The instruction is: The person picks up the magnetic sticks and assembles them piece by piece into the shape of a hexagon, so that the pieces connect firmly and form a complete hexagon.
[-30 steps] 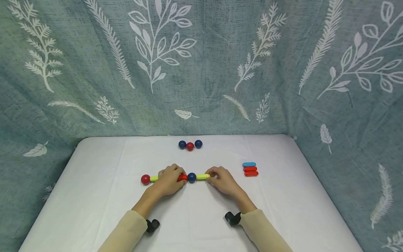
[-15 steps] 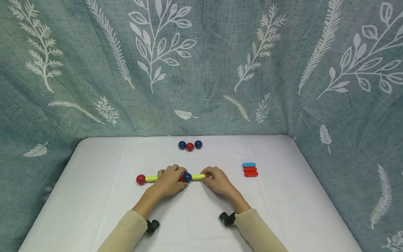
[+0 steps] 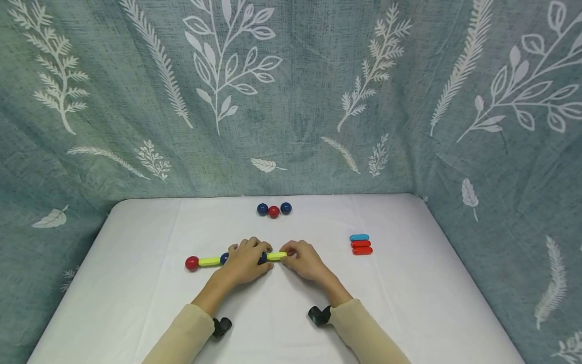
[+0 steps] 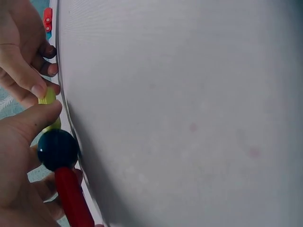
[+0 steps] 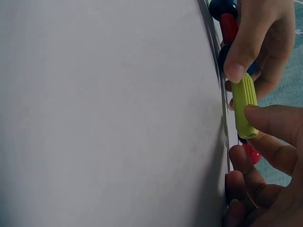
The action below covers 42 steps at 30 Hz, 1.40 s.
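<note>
A straight chain of balls and rods lies left to right on the white table. Its left end is a red ball [image 3: 192,263], followed by a yellow-green rod [image 3: 209,262] and a dark blue ball [image 3: 224,258]. My left hand [image 3: 247,260] covers the middle, where the left wrist view shows a red rod [image 4: 73,196]. Its thumb and fingers hold the chain at the second blue ball [image 4: 57,149], thumb lying over the joint with another yellow-green rod [image 5: 245,99]. My right hand [image 3: 304,260] pinches that rod's free right end between thumb and forefinger.
Toward the back edge sit two blue balls [image 3: 262,209] and a red ball [image 3: 274,212] in a row. Right of my hands lie a light blue rod [image 3: 359,237] and two red rods [image 3: 361,250] side by side. A leaf-patterned cloth [image 3: 300,101] hangs behind the table.
The chain has slid left under my left hand, which stays nearly in place. My right hand has moved left with the yellow-green rod, closer to the left hand.
</note>
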Each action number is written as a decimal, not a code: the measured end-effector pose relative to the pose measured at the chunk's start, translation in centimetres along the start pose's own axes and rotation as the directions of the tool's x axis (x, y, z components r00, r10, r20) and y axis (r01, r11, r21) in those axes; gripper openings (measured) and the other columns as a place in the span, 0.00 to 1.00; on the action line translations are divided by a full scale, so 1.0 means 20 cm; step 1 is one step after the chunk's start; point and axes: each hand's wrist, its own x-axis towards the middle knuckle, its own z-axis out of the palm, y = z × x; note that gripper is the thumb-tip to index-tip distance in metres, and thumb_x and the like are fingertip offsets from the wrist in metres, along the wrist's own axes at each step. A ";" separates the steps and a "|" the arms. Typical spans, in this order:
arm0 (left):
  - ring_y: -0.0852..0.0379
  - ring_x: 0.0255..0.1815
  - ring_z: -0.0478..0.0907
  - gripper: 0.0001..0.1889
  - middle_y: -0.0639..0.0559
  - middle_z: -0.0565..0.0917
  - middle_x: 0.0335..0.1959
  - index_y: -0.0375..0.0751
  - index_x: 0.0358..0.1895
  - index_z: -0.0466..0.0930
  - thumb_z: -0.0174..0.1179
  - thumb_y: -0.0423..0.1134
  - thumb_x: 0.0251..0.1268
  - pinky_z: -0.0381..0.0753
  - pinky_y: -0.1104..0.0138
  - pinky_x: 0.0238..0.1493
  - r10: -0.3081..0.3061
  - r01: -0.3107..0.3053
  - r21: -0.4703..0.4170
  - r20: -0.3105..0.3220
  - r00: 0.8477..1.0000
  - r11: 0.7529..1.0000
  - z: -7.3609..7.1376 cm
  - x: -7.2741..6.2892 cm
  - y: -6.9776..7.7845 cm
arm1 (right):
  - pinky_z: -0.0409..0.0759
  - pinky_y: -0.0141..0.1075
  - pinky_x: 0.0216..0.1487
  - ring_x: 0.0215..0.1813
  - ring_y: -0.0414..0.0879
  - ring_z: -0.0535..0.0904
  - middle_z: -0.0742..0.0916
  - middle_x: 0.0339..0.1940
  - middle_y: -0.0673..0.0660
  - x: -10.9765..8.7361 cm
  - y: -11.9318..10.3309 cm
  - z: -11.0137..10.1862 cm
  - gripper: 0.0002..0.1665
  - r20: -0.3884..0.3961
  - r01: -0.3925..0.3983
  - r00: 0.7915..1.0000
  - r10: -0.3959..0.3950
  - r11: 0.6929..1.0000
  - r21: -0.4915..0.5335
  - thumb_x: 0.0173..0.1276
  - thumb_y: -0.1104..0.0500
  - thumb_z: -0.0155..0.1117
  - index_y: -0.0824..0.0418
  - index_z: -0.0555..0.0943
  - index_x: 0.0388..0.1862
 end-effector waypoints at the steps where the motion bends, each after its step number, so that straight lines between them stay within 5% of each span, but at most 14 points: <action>1: 0.45 0.57 0.73 0.20 0.48 0.78 0.54 0.53 0.58 0.80 0.65 0.53 0.67 0.63 0.35 0.59 0.003 -0.003 -0.006 -0.003 1.000 1.000 0.00 0.00 0.00 | 0.71 0.39 0.37 0.35 0.44 0.71 0.82 0.37 0.50 0.00 0.00 0.00 0.09 0.002 0.002 1.000 -0.002 1.000 0.001 0.69 0.60 0.67 0.58 0.86 0.47; 19: 0.46 0.55 0.74 0.12 0.50 0.78 0.50 0.51 0.51 0.82 0.64 0.49 0.70 0.63 0.34 0.60 0.013 -0.014 -0.035 -0.007 1.000 0.999 0.00 0.01 0.01 | 0.71 0.39 0.38 0.36 0.45 0.73 0.83 0.37 0.50 0.02 -0.03 -0.01 0.11 0.018 0.019 1.000 -0.019 1.000 0.008 0.70 0.58 0.67 0.58 0.85 0.48; 23: 0.46 0.56 0.74 0.13 0.49 0.78 0.51 0.51 0.52 0.82 0.62 0.49 0.71 0.62 0.33 0.60 0.021 -0.021 -0.030 -0.006 1.000 0.999 0.00 0.01 0.01 | 0.74 0.41 0.40 0.39 0.46 0.76 0.83 0.38 0.52 0.09 0.01 -0.05 0.11 -0.056 -0.022 0.998 0.024 0.999 0.035 0.72 0.55 0.65 0.57 0.84 0.50; 29: 0.46 0.56 0.74 0.13 0.49 0.78 0.52 0.51 0.52 0.83 0.63 0.49 0.70 0.60 0.33 0.61 -0.005 0.005 -0.049 -0.006 1.000 0.999 0.00 0.00 -0.01 | 0.77 0.42 0.42 0.43 0.49 0.79 0.83 0.40 0.55 0.27 0.09 -0.06 0.15 -0.282 -0.111 0.947 0.156 0.980 0.167 0.71 0.54 0.66 0.58 0.83 0.52; 34: 0.44 0.56 0.73 0.14 0.47 0.78 0.53 0.49 0.53 0.82 0.63 0.48 0.70 0.59 0.32 0.62 0.016 -0.016 -0.082 0.000 1.000 0.996 0.00 0.00 -0.02 | 0.70 0.46 0.50 0.44 0.54 0.78 0.84 0.39 0.59 0.40 0.14 -0.08 0.19 -0.418 -0.091 0.895 0.156 0.981 0.171 0.70 0.55 0.68 0.60 0.81 0.57; 42: 0.44 0.58 0.73 0.14 0.47 0.78 0.54 0.49 0.53 0.82 0.63 0.48 0.70 0.57 0.32 0.63 0.004 -0.004 -0.090 0.004 1.000 0.996 0.00 -0.01 -0.02 | 0.64 0.54 0.56 0.53 0.59 0.71 0.84 0.47 0.60 0.51 0.16 -0.07 0.28 -0.392 -0.190 0.899 0.193 0.981 0.048 0.68 0.47 0.68 0.49 0.79 0.66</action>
